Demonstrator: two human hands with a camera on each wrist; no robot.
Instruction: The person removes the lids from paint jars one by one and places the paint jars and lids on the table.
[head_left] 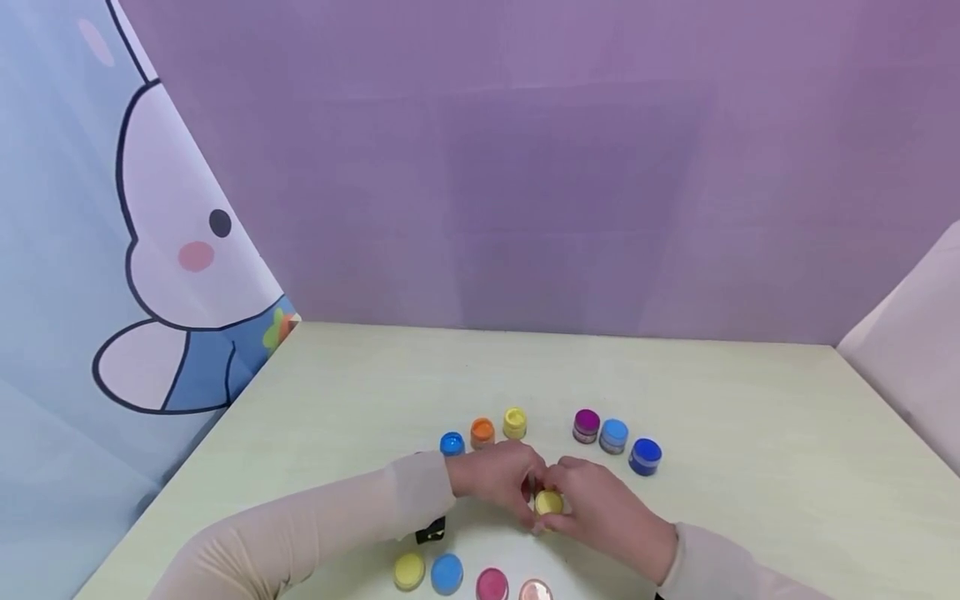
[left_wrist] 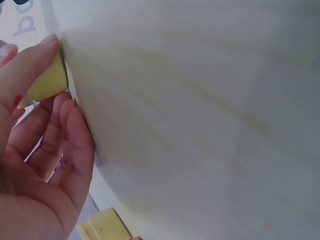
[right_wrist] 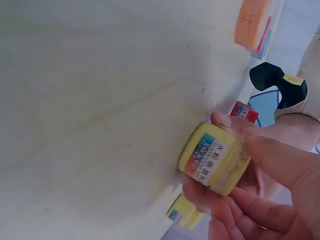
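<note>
Both hands hold a small yellow paint jar (head_left: 549,502) low over the table. Its printed label faces the camera in the right wrist view, where the jar (right_wrist: 207,157) looks tilted. My left hand (head_left: 501,479) grips its body from the left, with thumb and curled fingers around it in the left wrist view. From the other side my right hand (head_left: 606,507) pinches the jar at its lid end between thumb and fingers. Behind the left hand stand a blue jar (head_left: 452,443), an orange jar (head_left: 482,432) and another yellow jar (head_left: 514,422).
Purple (head_left: 587,425), light blue (head_left: 613,435) and dark blue jars (head_left: 645,456) stand behind the right hand. Nearer the front are round yellow (head_left: 408,572), blue (head_left: 447,573), pink (head_left: 492,584) and peach pieces (head_left: 536,591). A purple cloth (head_left: 570,167) hangs behind the table (head_left: 750,433).
</note>
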